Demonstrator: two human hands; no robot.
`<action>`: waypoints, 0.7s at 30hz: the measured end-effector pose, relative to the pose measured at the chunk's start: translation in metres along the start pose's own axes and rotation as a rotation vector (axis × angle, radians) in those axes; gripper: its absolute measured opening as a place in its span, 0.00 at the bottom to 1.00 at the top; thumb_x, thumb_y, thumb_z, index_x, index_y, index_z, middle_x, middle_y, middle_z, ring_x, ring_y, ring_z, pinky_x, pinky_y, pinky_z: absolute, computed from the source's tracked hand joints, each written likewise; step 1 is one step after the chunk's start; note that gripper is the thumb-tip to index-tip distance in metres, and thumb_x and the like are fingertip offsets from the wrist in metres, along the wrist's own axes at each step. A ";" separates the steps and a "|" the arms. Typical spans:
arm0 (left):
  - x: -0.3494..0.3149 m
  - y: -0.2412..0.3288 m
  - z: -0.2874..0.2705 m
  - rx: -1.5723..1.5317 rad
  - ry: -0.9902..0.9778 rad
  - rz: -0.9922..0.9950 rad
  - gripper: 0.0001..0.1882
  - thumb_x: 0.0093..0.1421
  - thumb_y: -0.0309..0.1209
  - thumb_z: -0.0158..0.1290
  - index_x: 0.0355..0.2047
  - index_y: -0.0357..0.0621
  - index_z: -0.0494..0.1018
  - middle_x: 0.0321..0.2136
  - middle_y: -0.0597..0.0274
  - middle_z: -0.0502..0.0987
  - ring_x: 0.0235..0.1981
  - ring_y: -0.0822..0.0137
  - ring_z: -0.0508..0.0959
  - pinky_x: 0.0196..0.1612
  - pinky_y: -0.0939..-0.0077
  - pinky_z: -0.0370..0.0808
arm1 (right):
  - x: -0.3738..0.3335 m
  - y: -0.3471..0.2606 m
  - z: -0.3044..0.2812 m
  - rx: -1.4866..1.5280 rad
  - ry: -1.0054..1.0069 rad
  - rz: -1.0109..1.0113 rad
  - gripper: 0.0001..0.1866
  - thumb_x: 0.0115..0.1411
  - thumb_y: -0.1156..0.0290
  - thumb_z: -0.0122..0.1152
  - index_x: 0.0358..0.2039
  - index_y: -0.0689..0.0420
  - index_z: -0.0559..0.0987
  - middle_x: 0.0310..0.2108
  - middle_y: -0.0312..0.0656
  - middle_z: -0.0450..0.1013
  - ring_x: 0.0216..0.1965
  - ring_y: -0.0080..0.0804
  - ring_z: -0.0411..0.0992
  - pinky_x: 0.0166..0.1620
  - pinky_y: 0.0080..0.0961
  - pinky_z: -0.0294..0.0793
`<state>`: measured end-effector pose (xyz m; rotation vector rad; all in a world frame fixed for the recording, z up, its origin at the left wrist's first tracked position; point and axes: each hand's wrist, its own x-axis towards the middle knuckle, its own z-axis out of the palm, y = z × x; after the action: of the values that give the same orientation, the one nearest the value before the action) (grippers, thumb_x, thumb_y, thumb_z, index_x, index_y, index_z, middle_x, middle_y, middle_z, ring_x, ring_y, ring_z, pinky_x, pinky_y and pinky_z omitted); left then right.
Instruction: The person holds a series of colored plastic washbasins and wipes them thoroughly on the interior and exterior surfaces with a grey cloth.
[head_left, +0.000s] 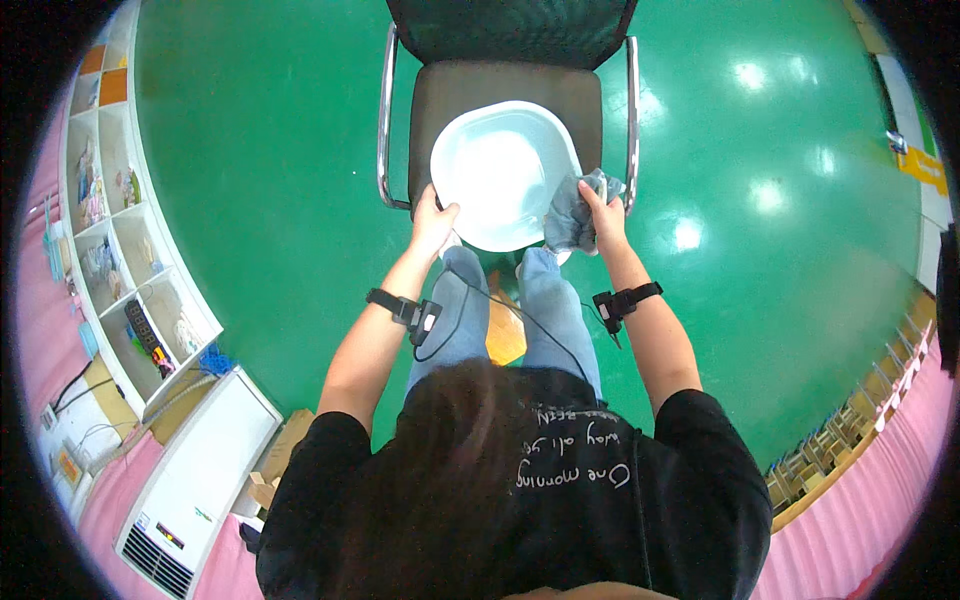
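Green floor (270, 230), chair (425, 100) and basin (505, 165) at top centre

Floor glossy, spread across most of the frame, bright reflections at right. Pink fabric (890, 490) along the lower right rim, more at the left edge. White shelving (180, 290) curves down the left side, small goods in its compartments. Person in black shirt (590, 520) fills the bottom centre; blue jeans (560, 310) above that. Chair at top centre: dark seat and back, shiny metal armrests. White appliance with a dark vent (195, 480), lower left.

Basin, pale and rounded, sits above frame centre, over the chair seat, its near edge reaching past the seat front. Grey cloth (570, 222), crumpled, against the basin's lower right rim.

Left hand (432, 225) at the basin's lower left rim: thumb on top, rim pinched; finger spread underneath cannot be told. Right hand (606, 222) at the lower right rim, thumb pressed on the cloth, which is bunched in the grip; other fingers mostly hidden. Black strap (636, 297) with a small device on right forearm, similar one on left.
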<state>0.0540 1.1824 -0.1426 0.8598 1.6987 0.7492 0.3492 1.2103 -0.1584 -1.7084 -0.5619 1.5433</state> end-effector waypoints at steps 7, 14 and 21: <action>0.071 -0.074 0.046 -0.075 0.169 0.286 0.34 0.51 0.20 0.46 0.61 0.37 0.54 0.54 0.46 0.67 0.54 0.62 0.69 0.57 0.72 0.63 | 0.061 0.068 -0.005 0.239 0.086 -0.231 0.16 0.52 0.68 0.68 0.37 0.63 0.76 0.35 0.37 0.74 0.35 0.23 0.71 0.41 0.22 0.69; 0.119 -0.080 0.053 -0.286 0.221 0.319 0.33 0.55 0.18 0.44 0.62 0.38 0.53 0.57 0.51 0.64 0.56 0.64 0.67 0.58 0.74 0.61 | 0.088 0.094 0.023 0.255 -0.036 -0.398 0.16 0.53 0.70 0.66 0.41 0.61 0.73 0.38 0.36 0.73 0.38 0.23 0.70 0.44 0.23 0.68; 0.160 -0.088 0.048 -0.148 0.211 0.488 0.34 0.55 0.25 0.46 0.63 0.43 0.53 0.57 0.47 0.65 0.54 0.62 0.70 0.55 0.72 0.65 | 0.111 0.073 0.025 0.140 -0.210 -0.476 0.15 0.56 0.66 0.63 0.41 0.61 0.75 0.36 0.34 0.73 0.37 0.22 0.69 0.42 0.21 0.68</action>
<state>0.0519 1.2709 -0.3092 1.1382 1.6024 1.3168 0.3326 1.2536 -0.2852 -1.2031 -0.8747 1.3798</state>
